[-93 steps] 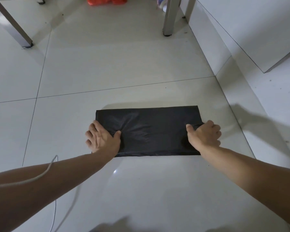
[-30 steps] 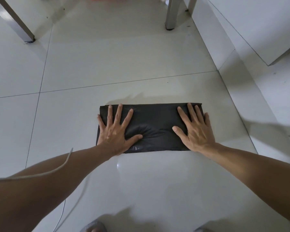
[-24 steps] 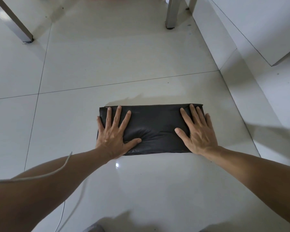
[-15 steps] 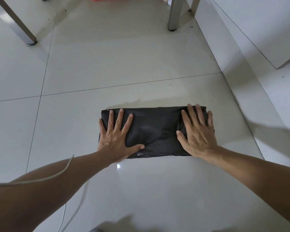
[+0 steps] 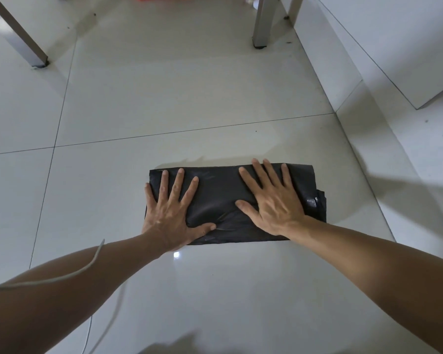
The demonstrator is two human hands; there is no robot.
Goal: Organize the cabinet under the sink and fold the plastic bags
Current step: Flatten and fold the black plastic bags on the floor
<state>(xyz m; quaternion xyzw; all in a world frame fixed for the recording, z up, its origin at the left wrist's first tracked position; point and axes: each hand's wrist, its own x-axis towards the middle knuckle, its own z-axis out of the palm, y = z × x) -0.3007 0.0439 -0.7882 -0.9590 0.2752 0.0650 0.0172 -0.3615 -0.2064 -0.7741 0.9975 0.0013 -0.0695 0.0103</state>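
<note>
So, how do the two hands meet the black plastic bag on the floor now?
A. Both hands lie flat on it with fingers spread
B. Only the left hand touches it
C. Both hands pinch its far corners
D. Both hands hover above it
A: the left hand and the right hand press flat, fingers straight and spread, on the folded black plastic bag on the tiled floor.

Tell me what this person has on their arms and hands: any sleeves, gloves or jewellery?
Nothing is worn: the left hand and right hand are bare, with no gloves, rings or watch visible. Both forearms are bare up to the frame edge, no sleeves showing. A thin pale cable drapes across the left forearm.
</note>
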